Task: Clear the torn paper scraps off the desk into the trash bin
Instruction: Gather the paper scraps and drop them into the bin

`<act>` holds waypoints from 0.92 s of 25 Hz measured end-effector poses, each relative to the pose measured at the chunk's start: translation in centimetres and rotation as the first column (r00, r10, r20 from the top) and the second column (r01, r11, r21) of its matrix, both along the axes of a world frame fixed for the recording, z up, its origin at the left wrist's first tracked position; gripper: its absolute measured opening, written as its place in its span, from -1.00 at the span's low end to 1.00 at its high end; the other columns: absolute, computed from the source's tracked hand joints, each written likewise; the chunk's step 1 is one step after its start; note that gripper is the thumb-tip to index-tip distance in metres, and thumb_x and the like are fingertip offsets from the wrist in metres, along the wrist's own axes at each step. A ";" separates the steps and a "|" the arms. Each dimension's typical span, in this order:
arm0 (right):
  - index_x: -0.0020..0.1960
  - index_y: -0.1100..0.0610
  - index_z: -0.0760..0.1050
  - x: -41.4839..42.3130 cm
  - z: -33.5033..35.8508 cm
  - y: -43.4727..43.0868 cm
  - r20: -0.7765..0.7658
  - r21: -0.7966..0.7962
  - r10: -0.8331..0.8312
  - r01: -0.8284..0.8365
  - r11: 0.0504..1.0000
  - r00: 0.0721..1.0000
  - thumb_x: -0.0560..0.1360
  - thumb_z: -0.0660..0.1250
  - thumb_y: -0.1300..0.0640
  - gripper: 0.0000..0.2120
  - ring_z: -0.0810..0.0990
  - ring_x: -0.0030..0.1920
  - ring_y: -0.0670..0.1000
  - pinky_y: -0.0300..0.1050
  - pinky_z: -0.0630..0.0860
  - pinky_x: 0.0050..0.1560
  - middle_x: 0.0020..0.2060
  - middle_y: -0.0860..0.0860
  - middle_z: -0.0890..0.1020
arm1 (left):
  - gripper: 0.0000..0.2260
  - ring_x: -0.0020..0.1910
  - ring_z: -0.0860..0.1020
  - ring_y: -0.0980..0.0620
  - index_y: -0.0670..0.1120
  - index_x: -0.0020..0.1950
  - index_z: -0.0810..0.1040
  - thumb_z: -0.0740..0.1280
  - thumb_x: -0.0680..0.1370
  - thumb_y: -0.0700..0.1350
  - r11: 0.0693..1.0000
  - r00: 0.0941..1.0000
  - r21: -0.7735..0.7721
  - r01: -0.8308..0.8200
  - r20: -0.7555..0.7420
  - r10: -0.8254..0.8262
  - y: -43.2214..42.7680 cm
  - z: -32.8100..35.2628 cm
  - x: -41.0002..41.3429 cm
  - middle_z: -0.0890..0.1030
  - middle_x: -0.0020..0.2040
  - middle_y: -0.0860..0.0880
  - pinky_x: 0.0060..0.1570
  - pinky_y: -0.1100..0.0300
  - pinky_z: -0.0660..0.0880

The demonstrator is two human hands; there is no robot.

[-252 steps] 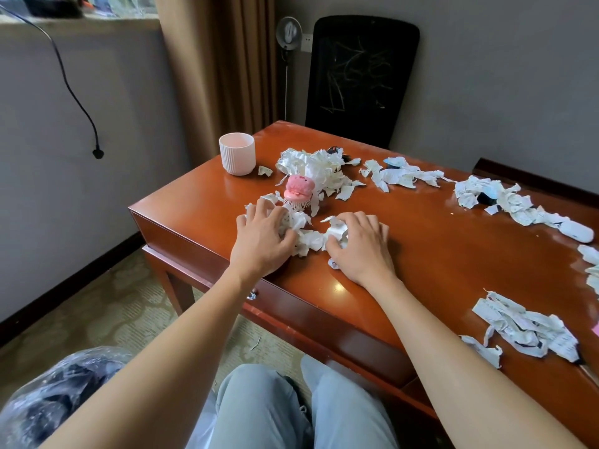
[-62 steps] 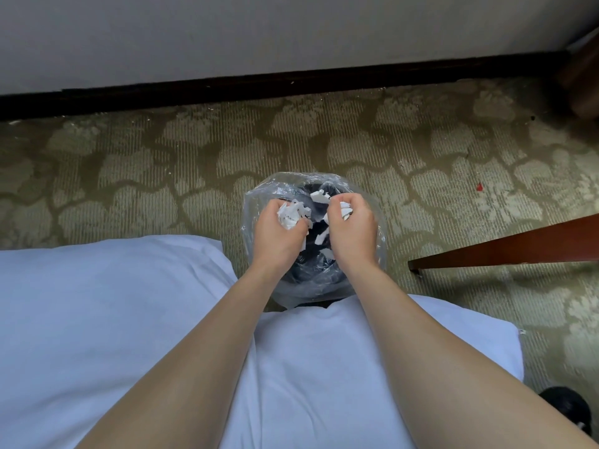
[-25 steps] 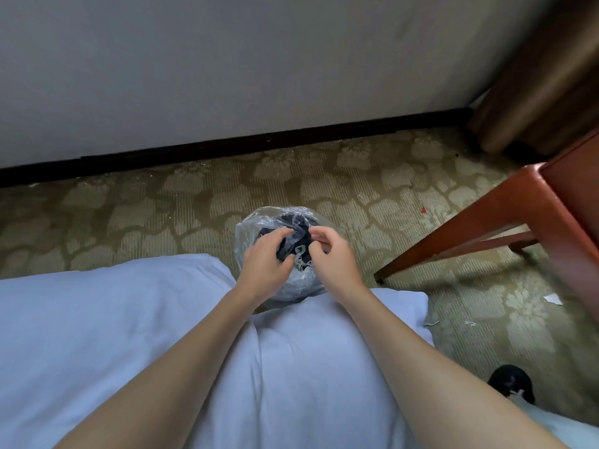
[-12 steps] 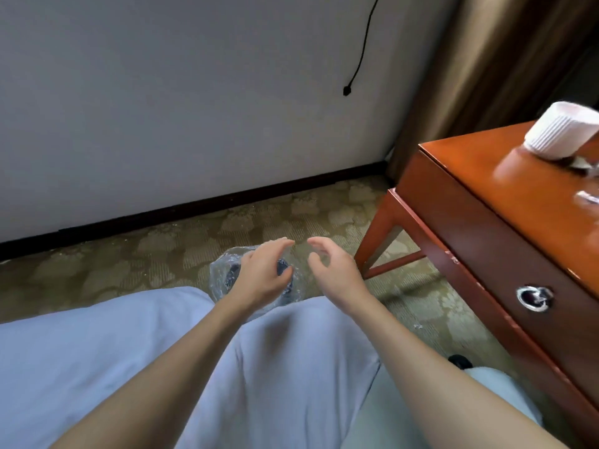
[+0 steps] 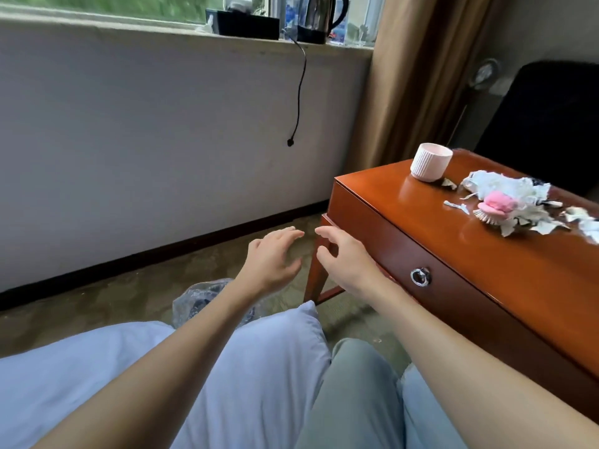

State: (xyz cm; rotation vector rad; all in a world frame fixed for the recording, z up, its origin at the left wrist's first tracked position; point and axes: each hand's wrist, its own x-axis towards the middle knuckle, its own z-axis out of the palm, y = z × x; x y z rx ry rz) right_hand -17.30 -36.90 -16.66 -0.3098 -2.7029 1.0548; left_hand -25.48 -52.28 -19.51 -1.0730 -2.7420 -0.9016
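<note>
Both my hands hang in the air left of the desk's corner, holding nothing. My left hand [image 5: 272, 259] has loose, spread fingers and sits just above the trash bin [image 5: 197, 298], a small bin lined with a clear plastic bag on the carpet, partly hidden by my left forearm. My right hand [image 5: 345, 260] is beside it, fingers relaxed, close to the desk leg. White torn paper scraps [image 5: 505, 189] lie in a heap on the red-brown wooden desk [image 5: 421, 222], with more scraps [image 5: 580, 222] trailing to the right edge of the view.
A pink brush [image 5: 494, 207] lies among the scraps, and a white ribbed cup [image 5: 430, 162] stands at the desk's far corner. The drawer has a metal ring pull [image 5: 420, 276]. A white pillow [image 5: 162, 367] rests on my lap. A black cable [image 5: 298, 92] hangs from the windowsill.
My hands dropped their scraps into the bin, opened, and lifted away from it. My view has swung up and right, back toward the desk.
</note>
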 end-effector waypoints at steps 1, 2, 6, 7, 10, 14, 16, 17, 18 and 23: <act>0.43 -0.03 0.39 0.7 0.8 0.6 -0.007 0.010 -0.002 0.002 1.000 1.000 0.60 0.22 0.08 -0.60 0.39 0.40 -0.07 -0.13 0.34 0.36 0.39 -0.08 0.46 | -0.55 0.51 0.24 0.06 0.07 0.48 0.35 0.27 0.59 0.00 1.000 1.000 -0.007 0.017 -0.012 -0.017 0.6 0.8 0.6 0.33 0.52 0.06 0.43 -0.06 0.18; 0.44 -0.03 0.38 1.6 1.7 1.3 -0.016 0.014 -0.009 0.010 1.000 1.000 0.60 0.22 0.08 -0.60 0.39 0.40 -0.08 -0.15 0.33 0.34 0.40 -0.09 0.45 | -0.55 0.52 0.23 0.06 0.07 0.49 0.35 0.27 0.59 0.00 0.999 0.999 -0.010 0.037 -0.024 -0.038 1.3 1.7 1.2 0.32 0.52 0.06 0.43 -0.06 0.17; 0.45 -0.07 0.35 4.6 4.8 4.1 -0.063 0.060 -0.063 0.067 0.996 0.996 0.62 0.23 0.04 -0.60 0.39 0.39 -0.08 -0.19 0.34 0.27 0.40 -0.11 0.44 | -0.57 0.51 0.22 0.07 0.09 0.48 0.35 0.26 0.60 0.01 0.995 0.991 0.005 0.096 -0.095 -0.096 4.3 4.6 3.1 0.33 0.51 0.09 0.42 -0.01 0.15; 0.45 -0.08 0.35 5.3 5.5 4.8 -0.068 0.070 -0.078 0.083 0.994 0.995 0.62 0.22 0.04 -0.60 0.39 0.39 -0.07 -0.18 0.34 0.28 0.40 -0.11 0.43 | -0.56 0.52 0.22 0.07 0.09 0.48 0.35 0.27 0.60 0.01 0.994 0.989 0.009 0.107 -0.101 -0.105 5.0 5.1 3.4 0.32 0.52 0.09 0.42 0.00 0.13; 0.44 -0.08 0.35 7.6 7.1 6.8 -0.071 0.094 -0.115 0.121 0.988 0.991 0.62 0.21 0.05 -0.61 0.39 0.40 -0.06 -0.18 0.34 0.28 0.40 -0.10 0.43 | -0.58 0.50 0.25 0.09 0.09 0.46 0.38 0.28 0.59 0.00 0.988 0.979 0.039 0.151 -0.144 -0.144 7.3 6.2 4.6 0.35 0.51 0.08 0.41 0.03 0.14; 0.44 -0.06 0.36 11.1 8.4 10.4 -0.072 0.116 -0.208 0.215 0.970 0.975 0.61 0.21 0.07 -0.60 0.38 0.39 -0.07 -0.20 0.30 0.28 0.39 -0.09 0.44 | -0.59 0.50 0.26 0.09 0.08 0.46 0.38 0.27 0.60 -0.02 0.969 0.953 0.034 0.243 -0.193 -0.232 11.3 7.8 6.7 0.35 0.50 0.08 0.43 0.00 0.13; 0.43 -0.06 0.37 12.7 8.7 12.0 -0.072 0.116 -0.246 0.253 0.960 0.967 0.60 0.22 0.08 -0.60 0.38 0.40 -0.07 -0.21 0.28 0.29 0.39 -0.08 0.44 | -0.59 0.51 0.24 0.08 0.09 0.47 0.36 0.26 0.61 0.00 0.961 0.944 0.018 0.278 -0.192 -0.269 13.1 8.3 7.6 0.34 0.51 0.08 0.46 -0.04 0.12; 0.44 -0.05 0.37 13.4 8.8 12.7 -0.066 0.115 -0.261 0.267 0.957 0.963 0.60 0.22 0.09 -0.59 0.37 0.41 -0.07 -0.22 0.27 0.29 0.40 -0.08 0.43 | -0.59 0.51 0.23 0.08 0.09 0.47 0.36 0.26 0.61 0.00 0.956 0.940 0.011 0.293 -0.189 -0.285 13.9 8.4 7.9 0.34 0.52 0.08 0.46 -0.04 0.11; 0.44 -0.05 0.37 14.1 8.8 13.3 -0.058 0.119 -0.274 0.280 0.953 0.960 0.60 0.22 0.09 -0.59 0.37 0.42 -0.06 -0.21 0.27 0.30 0.41 -0.08 0.42 | -0.59 0.52 0.23 0.08 0.10 0.47 0.35 0.26 0.61 0.01 0.952 0.934 0.002 0.306 -0.193 -0.300 14.7 8.5 8.2 0.33 0.52 0.08 0.46 -0.03 0.11; 0.44 -0.06 0.37 17.0 9.2 16.8 -0.068 0.157 -0.360 0.366 0.917 0.930 0.60 0.21 0.08 -0.60 0.37 0.41 -0.04 -0.14 0.31 0.33 0.42 -0.08 0.41 | -0.57 0.52 0.23 0.07 0.09 0.48 0.34 0.26 0.61 0.00 0.925 0.899 -0.020 0.380 -0.230 -0.374 19.0 9.3 10.0 0.33 0.52 0.09 0.43 0.00 0.12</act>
